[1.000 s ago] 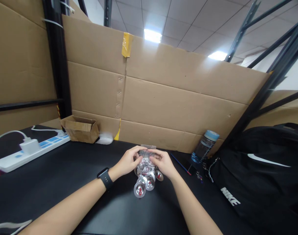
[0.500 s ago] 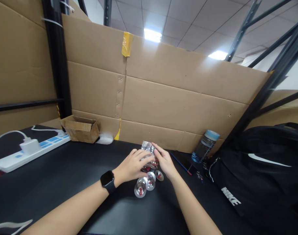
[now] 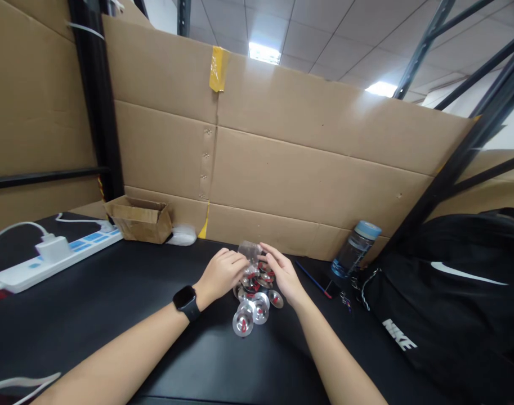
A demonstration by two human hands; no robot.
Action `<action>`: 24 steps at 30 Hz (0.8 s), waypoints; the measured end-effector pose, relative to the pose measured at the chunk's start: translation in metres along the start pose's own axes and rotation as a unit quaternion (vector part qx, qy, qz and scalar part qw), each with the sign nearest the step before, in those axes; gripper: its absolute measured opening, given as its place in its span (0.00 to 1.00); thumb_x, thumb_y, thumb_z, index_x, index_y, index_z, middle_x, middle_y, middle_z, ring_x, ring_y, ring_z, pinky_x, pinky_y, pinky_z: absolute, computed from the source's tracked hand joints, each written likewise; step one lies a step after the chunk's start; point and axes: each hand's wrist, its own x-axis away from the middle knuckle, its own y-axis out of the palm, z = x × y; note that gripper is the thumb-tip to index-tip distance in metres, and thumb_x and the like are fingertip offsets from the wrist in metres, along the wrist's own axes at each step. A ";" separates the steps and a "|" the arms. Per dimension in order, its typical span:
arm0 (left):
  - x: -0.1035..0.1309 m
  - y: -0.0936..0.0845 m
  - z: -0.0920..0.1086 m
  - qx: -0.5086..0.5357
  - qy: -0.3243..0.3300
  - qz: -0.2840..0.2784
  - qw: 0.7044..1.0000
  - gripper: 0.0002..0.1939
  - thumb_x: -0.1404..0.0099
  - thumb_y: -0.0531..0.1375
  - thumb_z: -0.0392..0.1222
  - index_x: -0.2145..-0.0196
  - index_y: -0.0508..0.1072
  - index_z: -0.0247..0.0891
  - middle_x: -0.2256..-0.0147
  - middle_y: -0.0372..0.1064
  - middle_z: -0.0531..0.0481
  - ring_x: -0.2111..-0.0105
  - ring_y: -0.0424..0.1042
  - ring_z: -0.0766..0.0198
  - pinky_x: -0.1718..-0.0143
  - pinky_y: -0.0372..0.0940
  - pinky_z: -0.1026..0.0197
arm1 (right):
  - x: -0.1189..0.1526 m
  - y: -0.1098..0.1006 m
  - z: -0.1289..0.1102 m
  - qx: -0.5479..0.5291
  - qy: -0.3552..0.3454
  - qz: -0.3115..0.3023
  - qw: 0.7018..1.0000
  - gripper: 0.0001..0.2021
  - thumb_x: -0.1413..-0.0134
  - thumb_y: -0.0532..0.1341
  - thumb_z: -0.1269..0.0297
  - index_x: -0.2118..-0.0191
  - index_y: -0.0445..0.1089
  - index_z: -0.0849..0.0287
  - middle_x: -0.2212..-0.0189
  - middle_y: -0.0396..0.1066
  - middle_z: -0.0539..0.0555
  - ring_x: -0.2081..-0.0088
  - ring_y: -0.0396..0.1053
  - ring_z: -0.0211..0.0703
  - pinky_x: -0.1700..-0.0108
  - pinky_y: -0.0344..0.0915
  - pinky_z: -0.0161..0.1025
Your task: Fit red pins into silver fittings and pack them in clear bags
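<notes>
A crumpled clear plastic bag (image 3: 250, 251) is between my hands above the black table. My left hand (image 3: 223, 275), with a black watch at the wrist, has its fingers closed on the bag's left side. On the other side, my right hand (image 3: 282, 275) grips the bag's right edge with its fingertips. Just below the bag lies a heap of small silvery finger cymbals (image 3: 253, 284) with red cords. In front of the heap, a few cymbals (image 3: 242, 323) lie loose on the table, red loops at their centres. My fingers partly hide the heap.
At left are a white power strip (image 3: 94, 241) and an open cardboard box (image 3: 139, 220), with a white packet (image 3: 183, 235) beside it. A blue pen (image 3: 311, 278), a blue-lidded bottle (image 3: 354, 250), keys (image 3: 345, 302) and a black bag (image 3: 451, 292) are at right. Cardboard (image 3: 282, 180) walls the back.
My left hand has drawn back left from over the cymbals to the bag's side. The bag has shifted slightly left, and more of the heap shows beneath it.
</notes>
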 end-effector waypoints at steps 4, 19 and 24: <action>0.002 -0.006 -0.029 -0.052 -0.074 -0.008 0.996 0.10 0.34 0.57 0.31 0.61 0.76 0.41 0.62 0.77 0.46 0.60 0.73 0.55 0.57 0.61 0.53 | 0.000 -0.001 0.000 0.010 -0.003 0.011 1.000 0.27 0.37 0.60 0.46 0.36 0.62 0.49 0.38 0.67 0.59 0.45 0.72 0.53 0.42 0.66 0.52; 0.058 -0.043 -0.158 -0.233 -0.322 -0.058 0.916 0.17 0.34 0.52 0.35 0.57 0.80 0.38 0.54 0.78 0.41 0.53 0.75 0.48 0.54 0.65 0.53 | 0.002 -0.006 0.010 0.040 0.033 -0.036 0.998 0.30 0.36 0.60 0.49 0.33 0.51 0.47 0.38 0.65 0.62 0.45 0.72 0.50 0.39 0.63 0.55; 0.065 -0.027 -0.172 -0.192 -0.319 -0.104 0.922 0.23 0.36 0.52 0.34 0.46 0.75 0.39 0.44 0.73 0.43 0.46 0.72 0.51 0.47 0.62 0.54 | 0.002 -0.006 0.009 0.045 0.020 -0.029 0.998 0.29 0.36 0.60 0.49 0.35 0.53 0.47 0.39 0.67 0.62 0.46 0.73 0.50 0.40 0.64 0.55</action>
